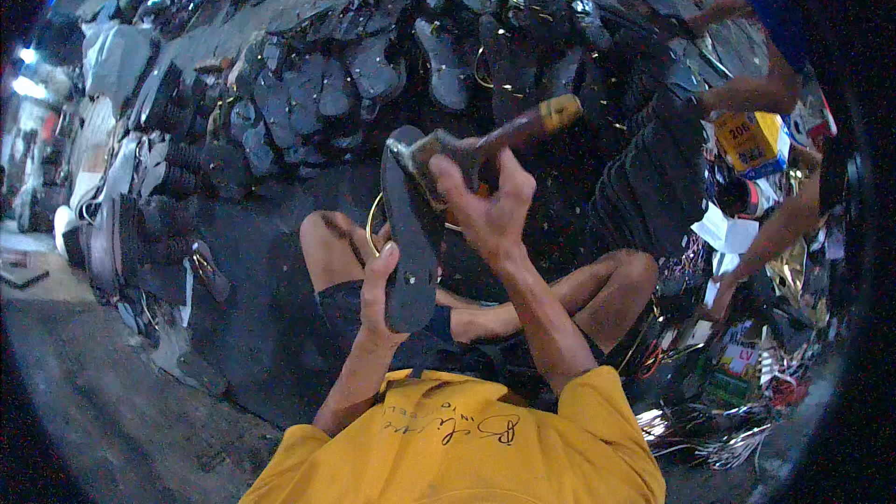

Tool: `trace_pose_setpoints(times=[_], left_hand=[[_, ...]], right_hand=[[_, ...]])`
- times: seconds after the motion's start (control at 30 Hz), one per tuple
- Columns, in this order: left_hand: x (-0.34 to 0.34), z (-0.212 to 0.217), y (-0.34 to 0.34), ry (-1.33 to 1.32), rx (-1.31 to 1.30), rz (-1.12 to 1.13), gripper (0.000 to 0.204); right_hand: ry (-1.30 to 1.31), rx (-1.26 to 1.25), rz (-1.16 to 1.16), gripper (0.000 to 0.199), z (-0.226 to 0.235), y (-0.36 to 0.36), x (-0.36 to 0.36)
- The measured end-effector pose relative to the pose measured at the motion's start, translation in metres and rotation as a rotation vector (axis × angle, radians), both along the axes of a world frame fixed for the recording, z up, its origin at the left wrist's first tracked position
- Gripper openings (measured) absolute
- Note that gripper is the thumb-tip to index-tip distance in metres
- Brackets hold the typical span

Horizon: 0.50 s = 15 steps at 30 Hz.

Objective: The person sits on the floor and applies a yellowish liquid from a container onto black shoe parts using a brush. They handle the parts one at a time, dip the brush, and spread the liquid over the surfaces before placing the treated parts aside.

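My left hand (377, 285) is closed around the heel end of a dark grey sandal sole (411, 266), with the thumb lying along its edge. The sole stands nearly upright above my lap, toe end away from me. A thin gold-yellow loop (375, 224) sticks out at its left side. My right hand (485, 201) is closed on a tool with a worn metal head (431, 151) and a brown, yellow-ended handle (537, 121). The metal head touches or overlaps the sole's toe end. The tool's exact kind is unclear, and its lower part is hidden by my fingers.
Many dark sandal soles (378, 65) lie in rows ahead, some with gold straps. More soles are stacked at the left (121, 224). A dark ribbed pile (644, 182) stands at the right. Beyond it are a yellow box (747, 140), scattered scraps, and another person's arm (751, 93).
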State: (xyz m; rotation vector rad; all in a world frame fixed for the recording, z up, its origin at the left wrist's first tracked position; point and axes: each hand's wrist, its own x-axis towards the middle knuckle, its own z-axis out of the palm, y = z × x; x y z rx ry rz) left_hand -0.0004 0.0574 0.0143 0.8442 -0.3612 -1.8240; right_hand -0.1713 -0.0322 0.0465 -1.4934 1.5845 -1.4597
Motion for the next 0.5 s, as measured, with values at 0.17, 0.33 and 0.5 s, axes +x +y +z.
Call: trace_pose_setpoints(times=[0.17,0.33,0.5], left_hand=[[-0.008,0.004,0.007,0.102,-0.042,0.025,0.054],[-0.023,0.017,-0.001,-0.115,-0.117,0.017,0.056],[-0.004,-0.008,-0.005,-0.254,-0.197,-0.015,0.053]], right_hand=[[-0.574,-0.089,-0.110,0.027,0.017,0.002,-0.006],[-0.505,-0.091,-0.041,0.022,0.019,0.012,-0.008],[-0.289,-0.047,0.010,0.022,0.030,0.016,-0.014]])
